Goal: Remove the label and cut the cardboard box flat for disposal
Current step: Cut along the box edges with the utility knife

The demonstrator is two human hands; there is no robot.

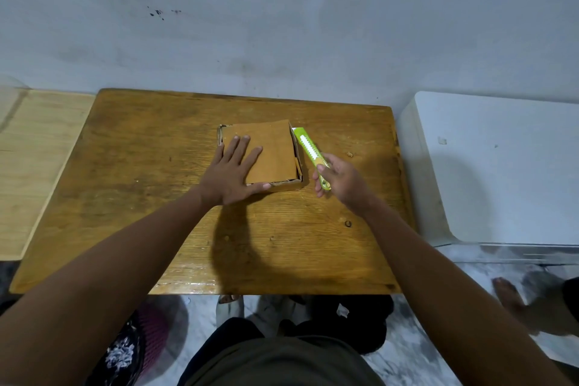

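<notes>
Wooden table [156, 197] against grey wall. Cardboard box [269, 153] sits mid-table; your left hand [232, 172] flat on it, fingers spread. Your right hand [341, 178] pinching green box cutter [308, 147] just beside box's right edge.

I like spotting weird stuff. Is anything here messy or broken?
Only small things. The cardboard box looks worn, its top flap sitting crooked with ragged edges. Dark specks stain the wall above the table.

A tan-brown cardboard box [266, 150] lies on the grained honey-brown desk [141, 166], a lime-green-and-white cutter [308, 149] at its three o'clock.
</notes>
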